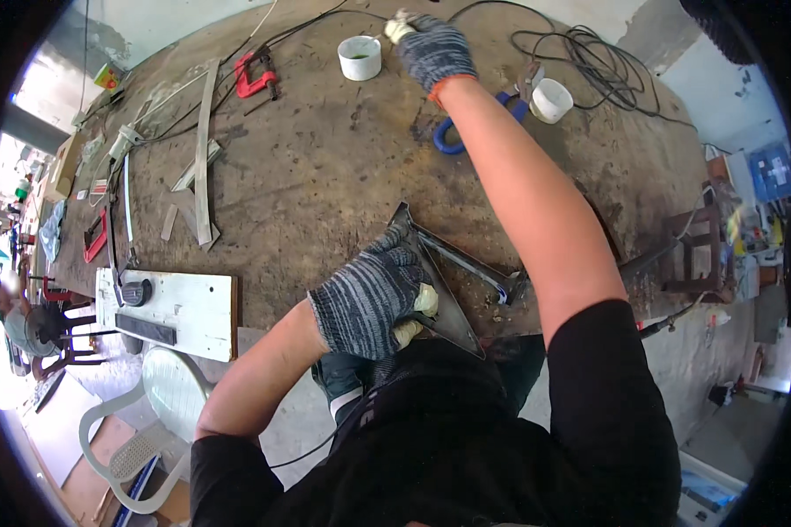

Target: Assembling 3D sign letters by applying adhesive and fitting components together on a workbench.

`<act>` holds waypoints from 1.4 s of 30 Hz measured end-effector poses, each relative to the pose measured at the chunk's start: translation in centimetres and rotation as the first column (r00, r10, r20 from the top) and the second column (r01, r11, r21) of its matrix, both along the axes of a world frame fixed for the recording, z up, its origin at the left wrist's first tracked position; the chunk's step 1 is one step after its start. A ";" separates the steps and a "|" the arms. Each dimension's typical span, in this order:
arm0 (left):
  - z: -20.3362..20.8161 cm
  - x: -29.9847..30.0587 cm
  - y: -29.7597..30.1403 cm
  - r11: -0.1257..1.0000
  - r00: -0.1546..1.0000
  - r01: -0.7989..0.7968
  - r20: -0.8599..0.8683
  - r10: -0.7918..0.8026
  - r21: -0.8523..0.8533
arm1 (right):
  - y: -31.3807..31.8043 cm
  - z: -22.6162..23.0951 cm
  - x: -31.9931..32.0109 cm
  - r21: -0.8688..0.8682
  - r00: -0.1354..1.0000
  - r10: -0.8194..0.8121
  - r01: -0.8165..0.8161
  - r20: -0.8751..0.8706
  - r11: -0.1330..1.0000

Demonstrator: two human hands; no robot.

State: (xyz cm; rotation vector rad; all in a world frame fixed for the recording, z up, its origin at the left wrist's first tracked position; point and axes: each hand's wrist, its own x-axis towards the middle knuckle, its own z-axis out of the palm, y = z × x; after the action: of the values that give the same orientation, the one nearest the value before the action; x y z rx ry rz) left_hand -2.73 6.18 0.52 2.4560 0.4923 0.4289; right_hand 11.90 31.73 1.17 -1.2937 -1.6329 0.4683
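My left hand [369, 294], in a grey striped knit glove with pale fingertip covers, grips a dark triangular sheet-metal piece [448, 312] at the table's front edge. The piece is tilted, one corner pointing away from me. My right hand [431, 51], in a matching glove with an orange cuff, reaches to the far side of the table. Its fingers are drawn together beside a white cup [359, 68] with something green inside; whatever they hold is too small to make out. Beneath my right forearm lie blue-handled snips [449, 140], partly hidden.
A second white cup [551, 102] stands right of the snips, near coiled black cable [602, 61]. At left are a red clamp [253, 77], metal strips [204, 158] and a white board [202, 307]. A pale plastic chair [163, 395] stands below; another person [26, 316] sits far left.
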 end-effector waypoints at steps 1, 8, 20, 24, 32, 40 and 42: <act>0.3 -0.2 0.1 1.000 1.000 0.016 0.010 -0.016 -0.004 | 1.2 0.9 -1.0 -0.064 0.947 0.014 0.007 0.322 0.998; 0.0 -1.3 0.0 0.999 0.999 -0.039 0.015 0.039 -0.014 | -2.6 3.9 9.1 -0.496 0.630 0.320 0.121 0.708 0.860; -0.4 -1.4 -0.1 0.999 0.998 -0.047 0.035 0.048 -0.027 | 1.4 3.5 19.4 -0.494 0.224 0.441 0.405 0.869 0.769; -0.2 -0.9 -0.2 0.998 0.998 -0.037 0.050 0.039 -0.047 | 0.9 3.3 19.0 -0.466 0.215 0.413 0.392 0.885 0.793; -0.1 -0.8 -0.1 0.996 0.997 -0.056 0.042 0.059 -0.074 | -4.9 5.0 20.6 -0.348 0.188 0.301 0.311 0.935 0.885; -0.6 -0.6 0.1 0.998 0.998 -0.044 0.032 0.045 -0.044 | -13.4 1.7 16.0 -0.449 0.680 0.283 0.075 0.676 0.890; -1.0 -0.4 0.0 0.995 0.995 -0.077 0.054 0.080 -0.065 | -14.1 0.6 16.0 -0.412 0.664 0.273 0.059 0.696 0.909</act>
State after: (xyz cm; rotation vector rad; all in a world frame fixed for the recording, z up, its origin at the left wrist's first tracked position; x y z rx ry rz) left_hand -3.11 6.15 -0.43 2.3636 0.5716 0.5057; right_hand 27.95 17.65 1.78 -1.8661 -2.4057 0.3737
